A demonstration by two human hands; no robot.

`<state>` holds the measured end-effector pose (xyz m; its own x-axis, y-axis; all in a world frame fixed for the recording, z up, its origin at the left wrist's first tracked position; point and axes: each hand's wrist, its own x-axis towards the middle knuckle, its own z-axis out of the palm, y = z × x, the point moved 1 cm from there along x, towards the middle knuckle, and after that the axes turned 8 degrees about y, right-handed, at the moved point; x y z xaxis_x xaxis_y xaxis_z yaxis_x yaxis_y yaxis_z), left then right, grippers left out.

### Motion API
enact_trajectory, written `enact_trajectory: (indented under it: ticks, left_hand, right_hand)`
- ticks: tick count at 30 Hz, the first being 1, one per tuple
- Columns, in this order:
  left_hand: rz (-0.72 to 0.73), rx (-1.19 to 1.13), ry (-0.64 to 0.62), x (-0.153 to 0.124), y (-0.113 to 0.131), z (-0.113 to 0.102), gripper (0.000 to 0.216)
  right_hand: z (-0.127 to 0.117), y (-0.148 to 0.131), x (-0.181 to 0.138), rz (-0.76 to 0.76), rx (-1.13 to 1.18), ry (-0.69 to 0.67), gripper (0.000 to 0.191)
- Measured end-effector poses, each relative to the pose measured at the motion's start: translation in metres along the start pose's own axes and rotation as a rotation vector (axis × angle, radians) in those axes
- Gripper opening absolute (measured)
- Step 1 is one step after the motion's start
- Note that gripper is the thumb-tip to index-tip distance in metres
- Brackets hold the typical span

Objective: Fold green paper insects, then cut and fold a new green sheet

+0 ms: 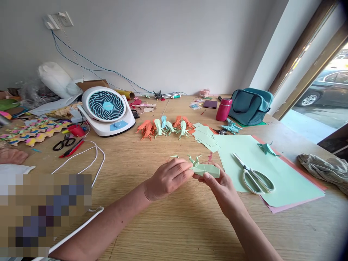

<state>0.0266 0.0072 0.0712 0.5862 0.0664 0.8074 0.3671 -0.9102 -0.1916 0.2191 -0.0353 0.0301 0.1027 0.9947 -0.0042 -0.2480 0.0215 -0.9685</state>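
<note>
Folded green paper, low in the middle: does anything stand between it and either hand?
Nothing visible does: the left hand and right hand both hold the folded green paper. The scissors lie apart, off to the right.

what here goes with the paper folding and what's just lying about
Likely part of it:
folded green paper, held by left hand and right hand
large green sheet
white-handled scissors
folded paper figures

Seemingly just lying about:
fan
pink flask
teal bag
red cup
</note>
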Motion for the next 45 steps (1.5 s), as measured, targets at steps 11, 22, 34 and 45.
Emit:
enact_trajectory:
  ticks: [11, 22, 34, 45]
  left_hand:
    - [0.159, 0.192, 0.017, -0.004, 0.006, -0.007, 0.014]
    - [0.173, 0.222, -0.106, -0.005, 0.01, 0.0, 0.03]
    - [-0.134, 0.11, -0.344, -0.03, 0.012, -0.001, 0.023]
    - [-0.193, 0.155, -0.319, -0.043, 0.02, -0.011, 0.016]
  right_hand:
    - [0.002, -0.001, 0.0, 0.108, -0.013, -0.068, 0.025]
    - [0.01, -0.01, -0.002, 0.263, 0.062, -0.221, 0.029]
    - [0.016, 0.012, 0.0, 0.41, -0.009, -0.219, 0.038]
    - [0.032, 0.019, -0.011, 0.349, -0.058, -0.267, 0.035]
